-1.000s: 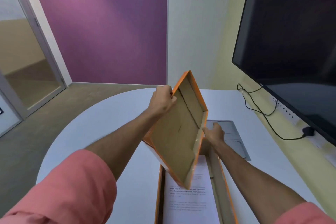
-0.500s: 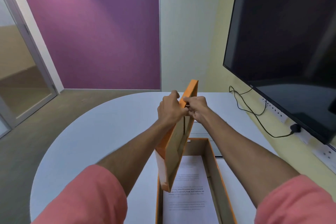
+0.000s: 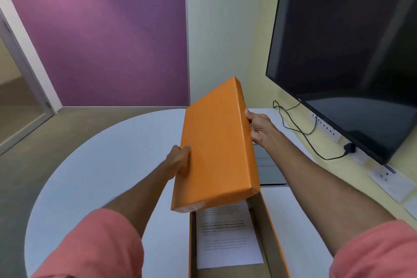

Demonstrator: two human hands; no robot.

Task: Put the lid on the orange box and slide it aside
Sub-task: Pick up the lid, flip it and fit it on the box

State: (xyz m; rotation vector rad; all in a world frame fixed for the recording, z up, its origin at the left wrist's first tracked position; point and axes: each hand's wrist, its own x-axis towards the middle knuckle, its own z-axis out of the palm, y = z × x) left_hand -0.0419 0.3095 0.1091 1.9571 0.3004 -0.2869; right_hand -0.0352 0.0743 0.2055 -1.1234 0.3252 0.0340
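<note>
A view from a head-worn camera looks down along two bare forearms in rolled coral-pink sleeves [image 3: 94, 248] over a rounded white bench [image 3: 101, 176]. At the far left, a glass door [image 3: 20, 101] stands beside a purple wall [image 3: 108, 34]. The left hand [image 3: 179, 160] is closed on the left long edge of an orange lid [image 3: 216, 144], thumb on the top face and the other fingers tucked out of sight beneath. The lid is held in the air, orange top facing the camera, tilted so that its far end rises away from the viewer and its near end dips low over the orange box [image 3: 274, 237]. That box lies open on the bench near the front edge, right of centre (only its near part shows; the lid hides the far end), with plain cardboard inner walls and a printed sheet of paper [image 3: 228, 241] lying flat inside; the print is too blurred to read. The right hand [image 3: 259, 127] grips the lid's right long edge, fingers wrapped around the side. Behind the box, a grey flat object [image 3: 269, 171], partly hidden, lies on the bench toward the right edge. Further right, a large dark screen [image 3: 352, 52] hangs on a pale yellow wall, with a black cable [image 3: 300, 128] running to a plug [image 3: 349, 148] in a socket strip below it.
</note>
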